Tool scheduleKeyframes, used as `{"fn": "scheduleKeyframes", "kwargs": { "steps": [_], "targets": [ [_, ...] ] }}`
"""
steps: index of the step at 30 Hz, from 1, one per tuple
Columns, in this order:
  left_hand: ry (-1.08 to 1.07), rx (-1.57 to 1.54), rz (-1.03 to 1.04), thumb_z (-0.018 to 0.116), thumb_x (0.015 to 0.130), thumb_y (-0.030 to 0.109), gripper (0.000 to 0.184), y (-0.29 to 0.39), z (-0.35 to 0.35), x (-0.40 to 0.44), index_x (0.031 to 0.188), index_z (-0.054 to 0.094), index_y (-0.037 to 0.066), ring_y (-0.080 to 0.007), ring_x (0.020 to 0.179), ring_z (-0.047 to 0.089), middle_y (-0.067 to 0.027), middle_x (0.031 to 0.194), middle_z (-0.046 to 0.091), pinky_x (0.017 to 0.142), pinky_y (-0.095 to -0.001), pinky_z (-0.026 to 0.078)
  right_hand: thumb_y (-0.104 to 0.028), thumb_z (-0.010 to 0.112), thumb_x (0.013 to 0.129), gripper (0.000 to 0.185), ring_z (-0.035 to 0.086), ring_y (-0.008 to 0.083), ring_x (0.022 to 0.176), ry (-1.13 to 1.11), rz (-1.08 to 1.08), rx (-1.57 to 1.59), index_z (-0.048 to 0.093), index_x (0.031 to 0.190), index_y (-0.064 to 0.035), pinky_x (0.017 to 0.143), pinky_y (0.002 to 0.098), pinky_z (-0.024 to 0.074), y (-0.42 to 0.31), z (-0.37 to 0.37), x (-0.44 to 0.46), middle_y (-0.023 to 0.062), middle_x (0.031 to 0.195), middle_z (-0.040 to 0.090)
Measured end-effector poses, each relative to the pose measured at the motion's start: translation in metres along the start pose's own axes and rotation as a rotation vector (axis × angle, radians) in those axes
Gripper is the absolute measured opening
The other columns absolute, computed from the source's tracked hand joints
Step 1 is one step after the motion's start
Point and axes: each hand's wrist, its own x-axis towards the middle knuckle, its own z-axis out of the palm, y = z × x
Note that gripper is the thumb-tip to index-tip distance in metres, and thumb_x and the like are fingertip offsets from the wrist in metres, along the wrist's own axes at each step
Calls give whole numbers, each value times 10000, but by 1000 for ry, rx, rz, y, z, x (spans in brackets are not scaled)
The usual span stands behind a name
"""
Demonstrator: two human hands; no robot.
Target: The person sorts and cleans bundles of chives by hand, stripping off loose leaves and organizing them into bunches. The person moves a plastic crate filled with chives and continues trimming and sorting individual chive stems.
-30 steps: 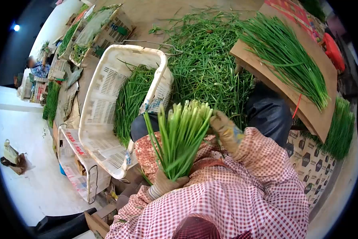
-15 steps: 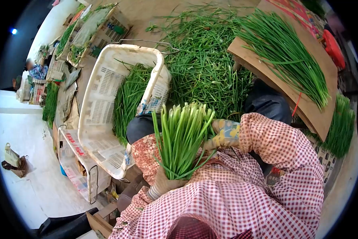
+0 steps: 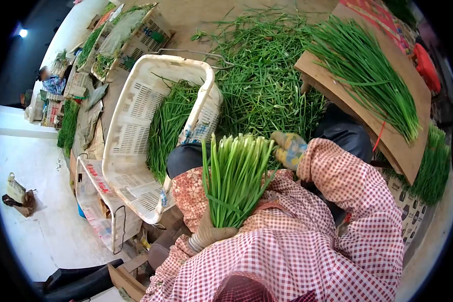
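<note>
My left hand, in a tan glove, is closed round the lower part of a green leafy bunch, whose pale cut ends point up. Beside the top right of the bunch is my right hand, in a patterned glove, its fingers bent near the pale ends; what they hold, if anything, is too small to make out. A longer pile of green stalks lies on a brown board at the right. The white basket on the left holds more greens.
Loose green leaves cover the floor ahead. A second white basket stands at lower left, with filled crates at the upper left. Far left sits another person. More greens stand beyond the board.
My right hand went down beside the middle of the bunch, then came back up to its top right edge. The bunch stays in my left hand, its pale ends now more even.
</note>
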Motion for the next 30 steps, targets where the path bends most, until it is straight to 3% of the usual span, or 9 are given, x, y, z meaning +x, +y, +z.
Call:
{"fn": "scheduleKeyframes", "kwargs": {
  "steps": [4, 7, 9, 12, 15, 19, 21, 23, 30],
  "targets": [
    [-38, -92, -19, 819, 638, 58, 915, 7, -1, -7, 1391, 300, 7, -229, 1191, 491, -123, 1308, 494, 1023, -373, 384, -72, 503, 900, 116, 480, 167, 546, 171, 63, -553, 562, 898, 28, 528, 295, 407, -68, -88, 7, 48, 689, 517],
    [-80, -67, -8, 812, 671, 56, 839, 9, -7, -12, 1366, 346, -2, -229, 1181, 501, -122, 1298, 509, 1030, -379, 384, -212, 497, 926, 181, 473, 160, 624, 988, 445, -1707, 544, 953, -40, 568, 310, 386, -85, -59, 32, 58, 723, 492],
    [-88, -55, -18, 808, 684, 50, 820, 6, -11, -14, 1365, 355, -2, -232, 1185, 501, -128, 1296, 513, 1038, -383, 382, -238, 504, 929, 210, 493, 168, 648, 1004, 400, -1844, 546, 941, -33, 584, 317, 392, -96, -109, 17, 62, 756, 515],
    [-110, 47, 2, 819, 681, 59, 802, 5, -16, -20, 1354, 386, 14, -226, 1202, 493, -119, 1304, 519, 1036, -396, 387, -275, 520, 931, 257, 532, 172, 709, 948, 501, -2384, 566, 924, -22, 626, 326, 414, -119, -74, 30, 64, 808, 563],
    [-84, 43, -23, 817, 688, 69, 753, -3, -22, -24, 1329, 424, 24, -219, 1168, 525, -108, 1277, 551, 1005, -400, 420, -326, 575, 906, 294, 529, 167, 636, 1112, 643, -1421, 604, 1028, -61, 528, 320, 421, -118, -58, 45, 50, 792, 579],
    [-166, 233, 2, 812, 694, 72, 705, -13, -29, -6, 1299, 454, 26, -200, 1121, 554, -99, 1219, 593, 975, -383, 444, -301, 617, 887, 341, 499, 97, 536, 412, 935, -977, 601, 1140, -72, 446, 214, 389, -70, 36, 75, 11, 777, 575],
    [-190, 105, -45, 814, 695, 84, 708, -11, -25, 3, 1299, 449, 32, -194, 1119, 553, -93, 1218, 594, 970, -379, 447, -283, 681, 835, 380, 616, 155, 787, -89, 792, -1250, 620, 1114, -32, 641, 257, 498, -43, 57, 94, 50, 927, 654],
    [-195, 100, -66, 818, 690, 86, 740, -14, -28, 4, 1317, 428, 34, -197, 1139, 539, -98, 1238, 578, 984, -379, 435, -306, 694, 807, 375, 628, 161, 803, -5, 955, -1162, 653, 1050, -24, 709, 312, 510, -37, 69, 95, 61, 909, 664],
    [-143, 192, 29, 815, 694, 79, 904, -11, -26, 2, 1419, 276, 35, -217, 1235, 463, -130, 1358, 466, 1042, -383, 381, -303, 671, 821, 294, 638, 192, 803, 248, 860, -1561, 686, 992, -65, 722, 327, 515, -34, 44, 89, 103, 907, 671]
  ]
}}
